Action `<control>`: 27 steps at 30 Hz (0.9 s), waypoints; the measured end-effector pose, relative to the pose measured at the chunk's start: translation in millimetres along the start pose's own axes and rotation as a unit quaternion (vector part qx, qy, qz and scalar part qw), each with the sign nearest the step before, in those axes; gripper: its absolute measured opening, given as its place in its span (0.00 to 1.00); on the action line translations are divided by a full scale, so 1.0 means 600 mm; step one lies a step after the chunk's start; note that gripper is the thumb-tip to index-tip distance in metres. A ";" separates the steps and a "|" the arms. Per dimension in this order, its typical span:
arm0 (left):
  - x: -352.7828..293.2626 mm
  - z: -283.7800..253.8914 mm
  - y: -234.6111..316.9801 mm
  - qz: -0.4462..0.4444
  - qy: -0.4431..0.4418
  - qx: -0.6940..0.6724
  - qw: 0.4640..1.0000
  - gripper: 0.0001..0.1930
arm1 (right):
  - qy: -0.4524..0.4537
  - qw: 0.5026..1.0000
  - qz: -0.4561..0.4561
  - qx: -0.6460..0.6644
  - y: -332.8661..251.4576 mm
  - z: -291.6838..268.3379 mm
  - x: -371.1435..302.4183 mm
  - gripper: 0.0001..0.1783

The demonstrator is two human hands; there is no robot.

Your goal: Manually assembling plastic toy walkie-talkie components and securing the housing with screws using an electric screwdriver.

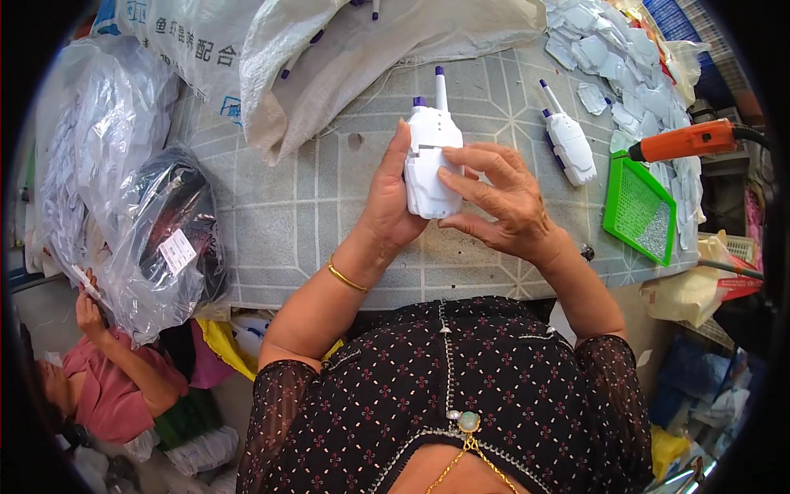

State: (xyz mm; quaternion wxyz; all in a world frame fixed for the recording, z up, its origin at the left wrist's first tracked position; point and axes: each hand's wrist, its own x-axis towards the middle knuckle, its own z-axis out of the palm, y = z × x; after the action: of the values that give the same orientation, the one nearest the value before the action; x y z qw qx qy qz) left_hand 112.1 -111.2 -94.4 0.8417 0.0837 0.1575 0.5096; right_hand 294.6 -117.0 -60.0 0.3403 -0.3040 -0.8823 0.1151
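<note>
A white toy walkie-talkie (434, 183) with a purple-tipped antenna stands upright in front of me, its back turned up. My left hand (388, 196) is closed around its left side and underside, with the thumb along the edge. The fingers of my right hand (506, 196) press on the lower right of its back, where a plain cover panel sits below a dark slot. My right thumb is at its bottom end. A second white walkie-talkie (569, 146) with purple parts lies on the table to the right of my right hand.
White plastic covers (613, 53) are heaped at the far right. An orange electric screwdriver (683, 142) hangs above a green tray (613, 202) of small screws. A white woven sack (329, 90) lies at the back. Clear plastic bags (107, 132) and another person (115, 379) are at left.
</note>
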 end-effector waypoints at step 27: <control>-0.003 0.018 -0.037 0.210 0.067 0.406 0.887 0.15 | 0.049 0.787 0.347 0.507 0.026 0.021 -0.044 0.36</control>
State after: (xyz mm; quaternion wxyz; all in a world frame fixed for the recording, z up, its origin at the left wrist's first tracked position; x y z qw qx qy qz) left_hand 133.6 -123.2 -90.9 0.5947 0.4150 0.3860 0.5703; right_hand 308.7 -121.2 -89.6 0.4257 -0.3791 -0.5141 0.6410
